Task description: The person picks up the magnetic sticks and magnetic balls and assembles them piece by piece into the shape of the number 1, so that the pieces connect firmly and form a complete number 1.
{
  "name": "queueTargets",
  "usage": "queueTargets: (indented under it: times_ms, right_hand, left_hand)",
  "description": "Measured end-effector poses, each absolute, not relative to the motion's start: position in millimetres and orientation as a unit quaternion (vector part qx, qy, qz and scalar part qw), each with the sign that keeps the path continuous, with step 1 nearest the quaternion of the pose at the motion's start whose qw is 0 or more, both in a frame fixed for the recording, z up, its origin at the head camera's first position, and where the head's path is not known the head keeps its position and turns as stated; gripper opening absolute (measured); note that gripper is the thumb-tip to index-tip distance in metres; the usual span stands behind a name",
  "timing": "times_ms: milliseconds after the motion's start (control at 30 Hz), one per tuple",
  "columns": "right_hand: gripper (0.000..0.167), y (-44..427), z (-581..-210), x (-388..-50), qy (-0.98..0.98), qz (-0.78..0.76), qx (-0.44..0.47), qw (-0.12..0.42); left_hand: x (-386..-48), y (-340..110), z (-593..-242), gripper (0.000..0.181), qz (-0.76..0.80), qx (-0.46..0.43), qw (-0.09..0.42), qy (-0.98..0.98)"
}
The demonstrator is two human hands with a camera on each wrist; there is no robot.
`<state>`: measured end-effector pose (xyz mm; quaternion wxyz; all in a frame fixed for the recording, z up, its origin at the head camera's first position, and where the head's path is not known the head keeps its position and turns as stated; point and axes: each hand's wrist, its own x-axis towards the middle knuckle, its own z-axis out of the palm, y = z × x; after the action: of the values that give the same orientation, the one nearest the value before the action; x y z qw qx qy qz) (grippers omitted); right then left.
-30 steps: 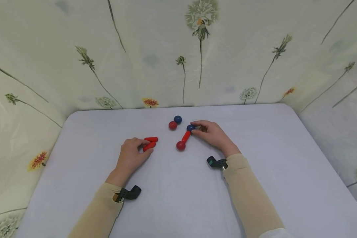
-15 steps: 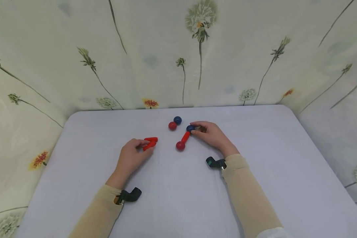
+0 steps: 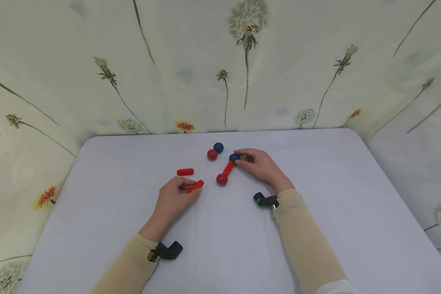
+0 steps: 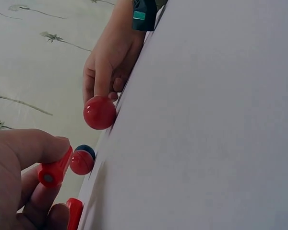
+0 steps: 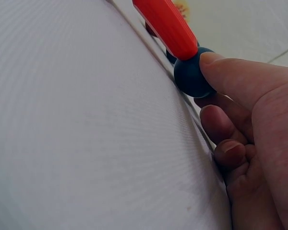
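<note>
My left hand (image 3: 174,200) pinches a red rod (image 3: 196,186) between thumb and fingers; a grey disc shows in the end of that rod (image 4: 49,178) in the left wrist view. Beyond this hand, a second red rod (image 3: 185,172) lies on the table. My right hand (image 3: 259,165) grips a blue ball (image 5: 193,74) with thumb and fingertips. One end of another red rod (image 3: 228,168) meets this blue ball, and a red ball (image 3: 222,179) sits at its other end, nearer to me.
A loose red ball (image 3: 212,154) and a blue ball (image 3: 218,147) touch each other farther back on the white table (image 3: 220,245). Behind the table's far edge hangs a flower-print cloth (image 3: 191,94). Each wrist carries a black camera mount (image 3: 170,250).
My left hand has moved right and towards me with one red rod, away from the other rod, which stays on the table. My right hand holds almost still.
</note>
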<state>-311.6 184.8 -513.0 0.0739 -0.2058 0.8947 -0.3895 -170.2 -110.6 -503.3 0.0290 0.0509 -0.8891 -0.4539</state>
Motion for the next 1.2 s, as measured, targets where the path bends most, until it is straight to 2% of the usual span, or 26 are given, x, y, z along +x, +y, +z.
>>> queueTargets:
  times_ms: [300, 600, 1200]
  right_hand:
    - [0.045, 183, -511, -311, 0.896, -0.387, -0.203, 0.078]
    - [0.042, 184, -512, -311, 0.891, -0.400, -0.203, 0.075]
    - [0.044, 184, -512, -311, 0.894, -0.394, -0.200, 0.068]
  left_hand:
    - [-171, -89, -505, 0.027, -0.449, 0.031, 0.019, -0.893]
    - [-171, -77, -508, 0.026, -0.404, 0.010, 0.047, -0.913]
    - [-173, -73, -508, 0.025, -0.388, -0.012, 0.066, -0.919]
